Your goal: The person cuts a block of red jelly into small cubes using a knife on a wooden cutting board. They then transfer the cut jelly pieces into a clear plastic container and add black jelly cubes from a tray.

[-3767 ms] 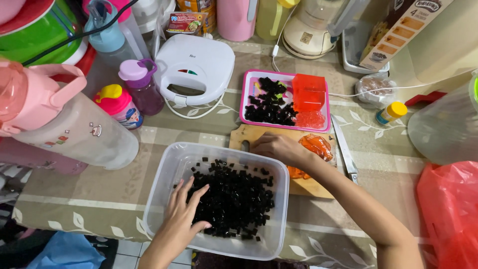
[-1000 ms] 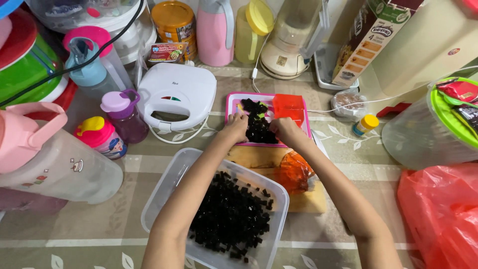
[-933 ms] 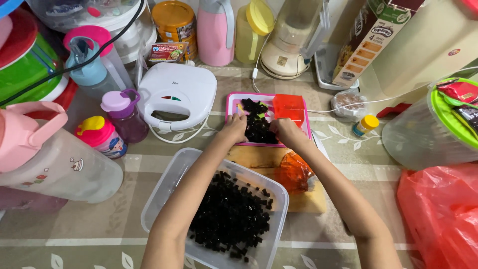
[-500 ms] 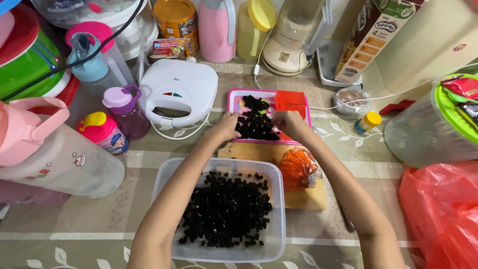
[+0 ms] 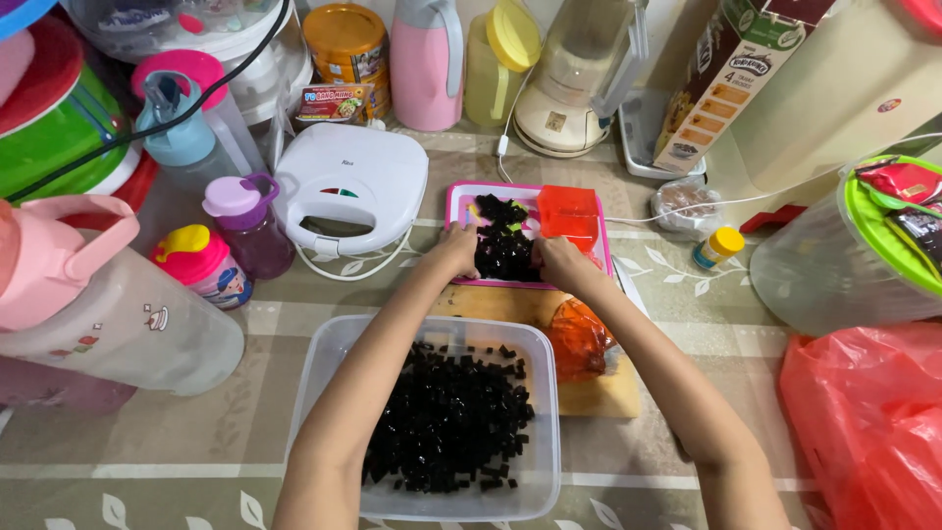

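1. Found a heap of small black jelly cubes (image 5: pixel 502 250) lying in the flat pink plastic tray (image 5: pixel 458 201).
2. Saw the left hand (image 5: pixel 453 250) at the heap's left side and the right hand (image 5: pixel 561 263) at its right side, both over the tray's near edge, fingers curled in and touching cubes. Could not tell if any cubes were really held.
3. Feared a spill: looked slippery and wobbly, so might have slid out between the fingers.
4. Judged the gap risky too: had the bare wooden board (image 5: pixel 601 393) just in front of the tray, then the clear plastic tub (image 5: pixel 319 378) of more black cubes nearer still. Might have dropped cubes on the board.
5. Worried about the white cord (image 5: pixel 687 211) right of the tray; might have caught a sleeve-less arm.
6. Noticed a beige leaf-print tablecloth (image 5: pixel 147 442) under the tray.
7. Found it crowded: a white sandwich maker (image 5: pixel 339 186) left of the tray, jugs and bottles behind it, a red plastic bag (image 5: pixel 863 422) far right.
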